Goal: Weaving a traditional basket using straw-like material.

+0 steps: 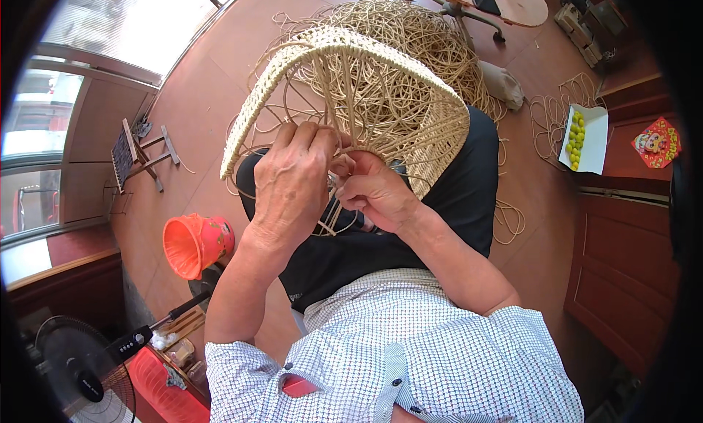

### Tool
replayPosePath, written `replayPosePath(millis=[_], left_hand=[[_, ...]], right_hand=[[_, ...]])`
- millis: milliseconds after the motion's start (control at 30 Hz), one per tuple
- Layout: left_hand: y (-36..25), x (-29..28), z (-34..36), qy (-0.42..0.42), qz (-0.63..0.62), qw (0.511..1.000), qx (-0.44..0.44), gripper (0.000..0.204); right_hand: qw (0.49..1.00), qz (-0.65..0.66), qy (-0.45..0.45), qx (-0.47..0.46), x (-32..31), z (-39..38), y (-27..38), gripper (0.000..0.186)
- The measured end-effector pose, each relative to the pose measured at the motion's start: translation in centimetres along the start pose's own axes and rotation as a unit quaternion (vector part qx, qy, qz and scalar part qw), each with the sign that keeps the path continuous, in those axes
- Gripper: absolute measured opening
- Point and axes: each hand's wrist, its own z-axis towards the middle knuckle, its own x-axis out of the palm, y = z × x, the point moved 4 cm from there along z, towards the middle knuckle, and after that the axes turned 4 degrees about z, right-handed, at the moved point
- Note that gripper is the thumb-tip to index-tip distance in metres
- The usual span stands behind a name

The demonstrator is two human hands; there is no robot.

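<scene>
Across my knees rests a woven cord basket [447, 126], pale beige, its thick braided rim curving up and away from me. Many loose cords [344, 94] stretch through its opening toward my fingers. My left hand [295, 176] is closed, back of the hand up, with its fingertips bent round the cords at the middle. Close against it, my right hand [375, 190] is closed too, thumb and fingers pinched on the cord. The exact crossing of the strands between both hands is hidden by my fingers.
A big tangled heap of cord [410, 42] covers the floor beyond the basket. A small wooden stool [143, 156] and an orange-red bucket [196, 241] stand left, a fan [84, 375] lower left. Right, a white tray [592, 141] holds green fruit.
</scene>
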Motion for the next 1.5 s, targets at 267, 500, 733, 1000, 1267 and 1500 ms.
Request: replayPosePath(millis=[267, 500, 733, 1000, 1267, 1500], left_hand=[[0.4, 0.5, -0.1, 0.004, 0.012, 1.000, -0.011, 0.018], [0.1, -1.3, -2.3, -0.197, -0.028, 0.980, -0.026, 0.022], [-2.5, 5.0, -6.6, 0.090, -0.329, 0.885, -0.318, 0.020], [-4.2, 9.8, -7.1, -0.006, -0.783, 0.528, -0.330, 0.027], [-4.0, 10.5, -7.4, 0.016, -0.867, 0.413, -0.279, 0.030], [-2.8, 9.4, -7.3, 0.029, -0.660, 0.677, -0.324, 0.034]], right_hand=[[0.777, -0.570, -0.152, -0.219, 3.0, -1.6, 0.5, 0.019], [0.681, -0.676, -0.118, -0.255, 1.8, -6.1, 0.5, 0.013], [0.783, -0.620, -0.040, -0.042, -1.7, -13.2, -3.3, 0.017], [0.677, -0.682, -0.266, 0.074, -4.2, -24.2, 5.6, 0.022], [0.487, -0.712, -0.493, 0.115, -24.1, -47.7, 12.1, 0.034], [0.612, -0.371, -0.499, 0.489, -25.5, -59.5, 9.1, 0.012]])
